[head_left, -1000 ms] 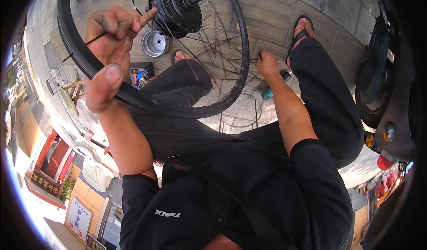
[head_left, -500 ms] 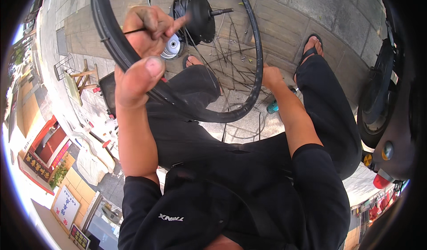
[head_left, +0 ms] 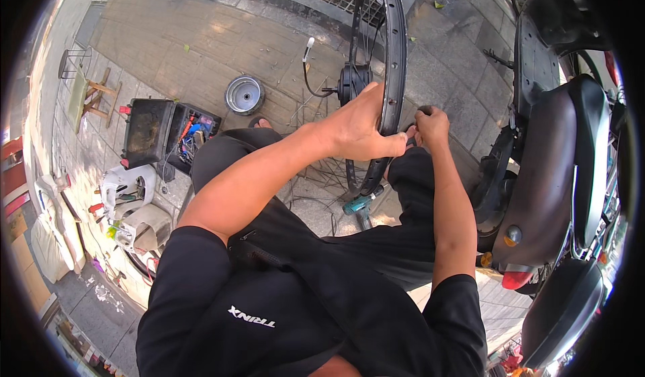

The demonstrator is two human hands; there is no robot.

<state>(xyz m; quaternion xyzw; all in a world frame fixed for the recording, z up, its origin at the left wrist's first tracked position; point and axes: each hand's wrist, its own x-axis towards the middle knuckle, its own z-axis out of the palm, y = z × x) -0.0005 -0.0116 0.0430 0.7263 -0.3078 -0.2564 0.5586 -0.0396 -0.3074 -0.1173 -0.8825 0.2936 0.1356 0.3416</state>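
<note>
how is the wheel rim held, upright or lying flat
Upright: seen from above, the wheel rim shows nearly edge-on, with the left hand gripping it.

Wheel rim, obstacle beside right hand

One piece of lettering stands clear in my view, at seven o'clock: a single short word on the chest of my black shirt, on my left side. It is in white block capitals, bold and slanted, set on plain dark cloth. From where I look down, the word is upside down, and its line slopes, with the left end higher than the right. At eight o'clock, by the outer rim, small coloured shapes crowd together, too tiny and blurred for me to read as signs.
</note>
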